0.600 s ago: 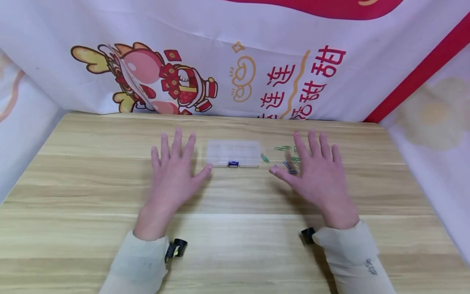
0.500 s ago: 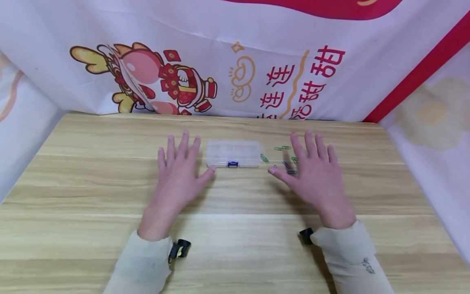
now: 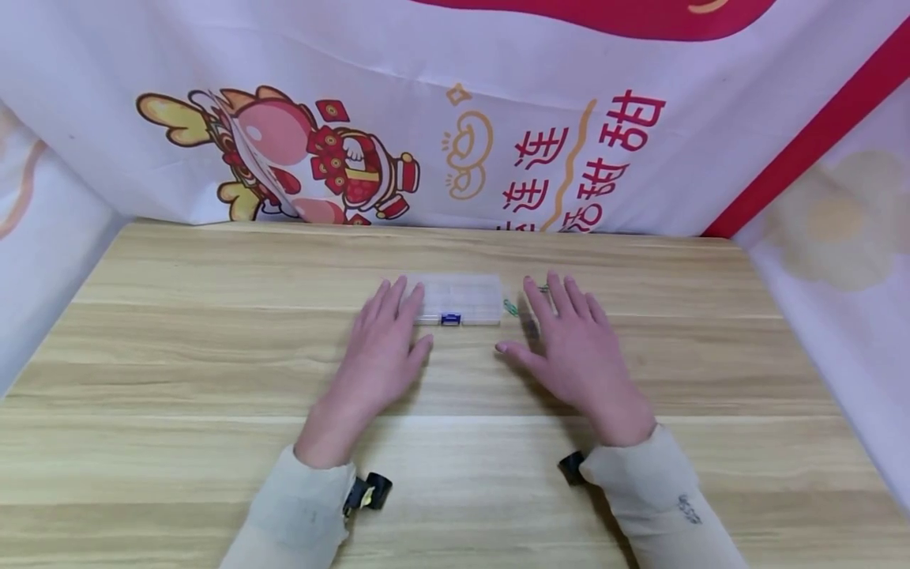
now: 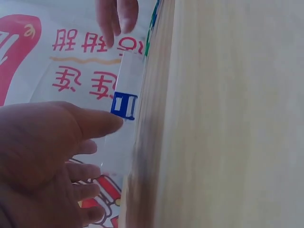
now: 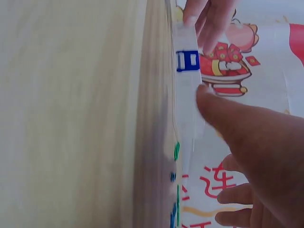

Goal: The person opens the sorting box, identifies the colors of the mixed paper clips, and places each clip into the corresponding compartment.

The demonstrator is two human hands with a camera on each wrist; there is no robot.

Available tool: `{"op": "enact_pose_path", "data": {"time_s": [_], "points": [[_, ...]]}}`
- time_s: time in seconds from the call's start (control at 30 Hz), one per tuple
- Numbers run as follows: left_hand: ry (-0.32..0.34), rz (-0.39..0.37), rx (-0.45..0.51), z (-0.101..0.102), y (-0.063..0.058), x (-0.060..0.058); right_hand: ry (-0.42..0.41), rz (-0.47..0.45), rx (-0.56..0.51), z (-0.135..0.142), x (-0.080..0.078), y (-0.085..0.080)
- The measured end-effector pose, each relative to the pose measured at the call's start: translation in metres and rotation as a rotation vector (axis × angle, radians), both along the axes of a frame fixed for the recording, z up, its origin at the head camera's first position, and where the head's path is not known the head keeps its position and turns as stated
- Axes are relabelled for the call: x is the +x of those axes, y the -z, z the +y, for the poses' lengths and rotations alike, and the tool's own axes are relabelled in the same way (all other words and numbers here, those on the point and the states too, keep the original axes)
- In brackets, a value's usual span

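Note:
A clear plastic compartment box [image 3: 465, 296] with a blue latch [image 3: 451, 319] lies closed on the table. My left hand [image 3: 380, 348] hovers with straight fingers at the box's left end, its fingertips overlapping that end in the head view. To the right of the box, my right hand [image 3: 576, 348] is spread over the paper clips and hides most of them. One green paper clip [image 3: 510, 307] shows beside the box's right edge. In the right wrist view, green [image 5: 176, 151] and blue paper clips [image 5: 173, 176] lie in a row past the box. Neither hand holds anything.
The wood-grain table [image 3: 213, 356] runs back to a white cloth [image 3: 441, 47] printed with a cartoon figure and red characters. White cloth also hangs at the left and right sides. A dark camera mount sits at each wrist.
Both hands have moved inward toward the box and slightly nearer the front. The left hand now overlaps the box's left end, and the right hand covers more of the paper clips.

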State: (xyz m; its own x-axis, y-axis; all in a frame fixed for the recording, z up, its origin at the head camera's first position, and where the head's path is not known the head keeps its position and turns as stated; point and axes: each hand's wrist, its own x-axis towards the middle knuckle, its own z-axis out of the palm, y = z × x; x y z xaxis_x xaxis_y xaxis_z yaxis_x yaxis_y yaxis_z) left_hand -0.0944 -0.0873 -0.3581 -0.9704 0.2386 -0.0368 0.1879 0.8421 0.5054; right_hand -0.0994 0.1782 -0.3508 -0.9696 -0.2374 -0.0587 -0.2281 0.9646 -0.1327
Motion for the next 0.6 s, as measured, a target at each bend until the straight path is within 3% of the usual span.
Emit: {"op": "enact_pose_path", "data": {"time_s": [0.27, 0.6], "points": [[0.015, 0.068, 0.044, 0.004, 0.006, 0.000, -0.155, 0.199, -0.134, -0.019, 0.003, 0.005], [-0.018, 0.087, 0.028, 0.008, 0.004, 0.000, -0.207, 0.237, -0.185, -0.036, -0.001, 0.012]]}}
